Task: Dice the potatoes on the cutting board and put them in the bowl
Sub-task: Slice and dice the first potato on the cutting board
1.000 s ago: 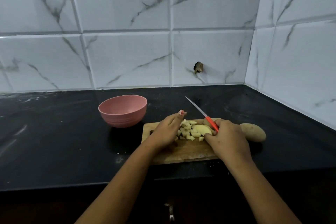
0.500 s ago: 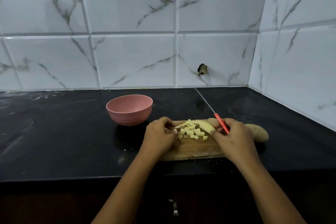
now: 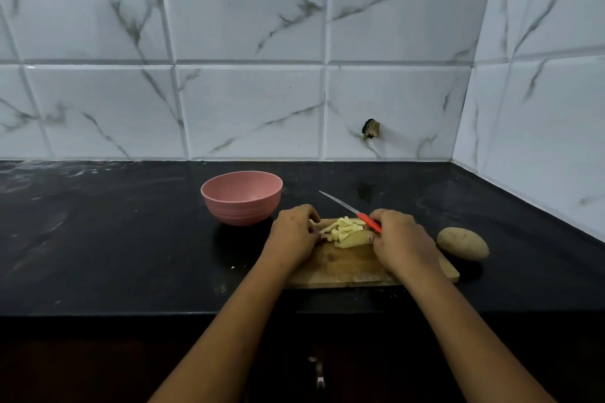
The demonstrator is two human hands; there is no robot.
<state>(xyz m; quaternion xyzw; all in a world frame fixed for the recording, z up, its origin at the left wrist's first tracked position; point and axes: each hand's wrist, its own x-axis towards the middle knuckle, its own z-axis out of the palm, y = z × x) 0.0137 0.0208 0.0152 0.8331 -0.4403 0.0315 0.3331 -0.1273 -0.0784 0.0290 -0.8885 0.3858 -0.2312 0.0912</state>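
Bare forearms (image 3: 235,321), bare left hand (image 3: 294,234), right hand (image 3: 404,240)

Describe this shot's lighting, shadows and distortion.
Head view: dim, even light; the glossy black countertop shows faint sheen at left. Head view: soft shadows sit beneath the round pink bowl and whole brown potato. Head view: the wide lens bows the white marble tile seams; the blade of the red-handled knife glints.
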